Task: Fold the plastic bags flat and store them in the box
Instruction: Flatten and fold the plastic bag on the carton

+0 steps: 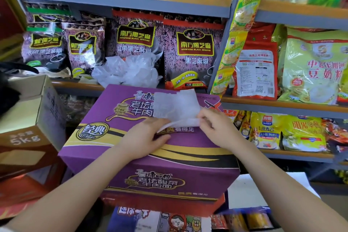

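A thin translucent white plastic bag (176, 106) lies flattened on top of a closed purple noodle carton (120, 137). My left hand (145, 137) rests on the carton and pinches the bag's near left edge. My right hand (214, 127) pinches the bag's near right corner, where a narrow strip is folded up. A heap of crumpled white plastic bags (128, 70) sits on the shelf just behind the carton. An open brown cardboard box (32, 111) marked 5kg stands at the left.
Metal shelves (282, 104) carry dark sesame-paste packs (190, 52) behind and yellow and red cereal bags (310, 69) at the right. A strip of yellow sachets (235, 30) hangs down the shelf post. More cartons are stacked under the purple one.
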Motion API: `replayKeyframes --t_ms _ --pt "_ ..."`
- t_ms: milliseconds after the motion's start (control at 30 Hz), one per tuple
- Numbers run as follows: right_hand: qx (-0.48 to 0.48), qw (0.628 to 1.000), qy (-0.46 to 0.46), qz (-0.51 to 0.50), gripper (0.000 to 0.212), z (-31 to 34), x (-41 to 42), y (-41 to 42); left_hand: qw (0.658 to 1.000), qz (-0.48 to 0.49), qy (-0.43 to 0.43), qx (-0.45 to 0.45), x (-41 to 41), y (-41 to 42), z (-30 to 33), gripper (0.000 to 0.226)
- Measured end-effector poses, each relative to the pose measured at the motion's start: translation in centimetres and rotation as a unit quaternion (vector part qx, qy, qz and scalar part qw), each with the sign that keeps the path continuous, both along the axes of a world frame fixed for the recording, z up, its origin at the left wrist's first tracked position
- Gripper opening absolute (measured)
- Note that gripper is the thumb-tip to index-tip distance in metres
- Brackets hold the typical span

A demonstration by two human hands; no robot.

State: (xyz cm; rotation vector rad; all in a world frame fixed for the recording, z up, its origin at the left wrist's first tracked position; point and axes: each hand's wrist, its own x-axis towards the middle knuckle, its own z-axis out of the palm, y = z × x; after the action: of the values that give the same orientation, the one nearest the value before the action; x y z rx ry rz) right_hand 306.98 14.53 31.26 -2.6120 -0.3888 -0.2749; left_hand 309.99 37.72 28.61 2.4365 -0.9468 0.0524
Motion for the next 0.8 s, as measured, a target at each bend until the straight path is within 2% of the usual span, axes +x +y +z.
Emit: replayKeyframes --t_ms 67,100,133,200,233,333,467,533,600,800 --pt "0.106 0.994 0.026 0.014 0.020 0.3 -1.4 0.0 0.997 -0.011 0.007 -0.070 -0.7 0.6 -0.1 0.034" --pt "0.143 0.988 0.050 0.027 0.015 0.3 -2.2 -0.1 0.995 -0.001 0.008 -0.096 -1.3 0.8 -0.2 0.030" --pt "0.163 0.982 0.084 0.044 0.011 0.2 -2.9 -0.2 0.993 0.012 0.009 -0.113 -2.0 0.9 -0.2 0.028" --pt "0.173 0.971 0.153 0.065 0.038 -0.2 -4.0 -0.7 0.990 0.028 0.025 -0.139 -3.5 0.9 -0.5 0.035" --pt "0.186 0.964 0.174 0.070 0.044 -0.4 -4.4 -0.9 0.988 0.028 0.033 -0.149 -4.2 0.7 -0.6 0.039" --pt "0.255 0.950 0.179 0.033 0.023 -1.2 -4.8 -0.8 0.984 0.053 0.031 -0.165 -5.5 0.1 -0.5 0.042" --pt "0.258 0.947 0.188 -0.046 0.020 -1.3 -4.1 -0.5 0.975 0.143 0.022 -0.170 -5.5 -0.6 -0.2 0.026" --pt "0.272 0.942 0.178 -0.087 0.032 -1.2 -3.7 0.0 0.971 0.181 0.030 -0.154 -5.2 -1.0 0.0 0.025" --pt "0.266 0.943 0.150 -0.132 0.035 -1.2 -3.4 0.6 0.969 0.207 0.016 -0.133 -4.9 -1.5 0.1 0.028" --pt "0.163 0.961 0.081 -0.206 0.039 -1.1 -1.6 1.5 0.967 0.248 -0.046 -0.048 -4.2 -2.9 0.1 0.023"
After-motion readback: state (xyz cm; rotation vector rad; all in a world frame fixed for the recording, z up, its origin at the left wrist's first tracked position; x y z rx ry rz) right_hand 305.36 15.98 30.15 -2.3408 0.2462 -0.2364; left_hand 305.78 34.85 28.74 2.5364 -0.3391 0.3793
